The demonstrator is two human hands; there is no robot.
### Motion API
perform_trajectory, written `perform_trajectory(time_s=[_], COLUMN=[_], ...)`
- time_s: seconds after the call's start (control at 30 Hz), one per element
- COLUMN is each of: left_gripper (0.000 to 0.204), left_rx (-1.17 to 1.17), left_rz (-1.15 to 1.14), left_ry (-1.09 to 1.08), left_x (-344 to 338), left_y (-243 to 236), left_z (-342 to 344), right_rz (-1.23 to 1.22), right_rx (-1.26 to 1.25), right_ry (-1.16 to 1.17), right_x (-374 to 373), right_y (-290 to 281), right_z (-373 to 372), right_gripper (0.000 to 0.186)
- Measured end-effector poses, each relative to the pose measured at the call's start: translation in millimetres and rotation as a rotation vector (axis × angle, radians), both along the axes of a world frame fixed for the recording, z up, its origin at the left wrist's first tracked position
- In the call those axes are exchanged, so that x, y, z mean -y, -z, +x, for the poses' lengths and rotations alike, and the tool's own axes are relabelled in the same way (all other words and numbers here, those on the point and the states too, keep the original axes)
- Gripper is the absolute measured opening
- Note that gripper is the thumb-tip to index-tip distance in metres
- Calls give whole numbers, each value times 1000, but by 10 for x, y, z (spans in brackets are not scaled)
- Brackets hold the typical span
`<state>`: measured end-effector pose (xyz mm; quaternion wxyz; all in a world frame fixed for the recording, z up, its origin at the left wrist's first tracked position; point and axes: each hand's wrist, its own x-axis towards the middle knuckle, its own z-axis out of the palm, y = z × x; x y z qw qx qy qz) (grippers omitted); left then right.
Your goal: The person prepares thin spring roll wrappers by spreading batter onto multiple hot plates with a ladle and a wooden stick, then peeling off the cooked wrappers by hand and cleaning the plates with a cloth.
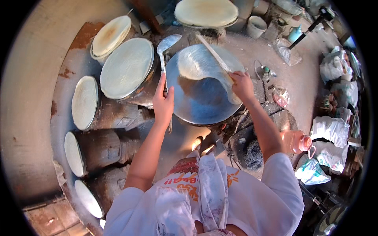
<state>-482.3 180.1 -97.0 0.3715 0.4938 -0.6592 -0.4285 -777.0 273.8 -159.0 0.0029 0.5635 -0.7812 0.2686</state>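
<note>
Clamping a wooden stick [215, 56], right-hand fingers [237, 77] overhung the round griddle [202, 105]; beside it, left-hand fingers [160, 88] gripped a metal ladle [167, 42].

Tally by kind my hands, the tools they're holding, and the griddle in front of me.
Hands: 2, left hand and right hand
Ladle: 1, in the left
Wooden stick: 1, in the right
Griddle: 1
Total: 5

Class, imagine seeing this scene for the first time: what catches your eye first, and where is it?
A large round griddle dominates the centre, partly coated with pale batter, across which the right hand holds a flat stick. By its left edge, the left hand grips a metal ladle; round pale discs curve along the left.
</note>
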Motion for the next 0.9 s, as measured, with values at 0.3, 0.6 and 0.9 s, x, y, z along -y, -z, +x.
perform_trajectory(time_s=[0.3, 0.6, 0.9], left_gripper=[58, 56, 56], left_rx=[184, 343, 366], left_rz=[91, 54, 215], left_ry=[-47, 204, 371], left_x=[-215, -972, -1168], left_y=[153, 197, 49], left_z=[383, 811, 980], right_rz=[-28, 13, 122], right_rx=[238, 305, 404], right_ry=[-601, -728, -821], right_x=[98, -82, -44], right_y=[10, 52, 6], right_z=[196, -32, -250], right_gripper=[35, 35, 39])
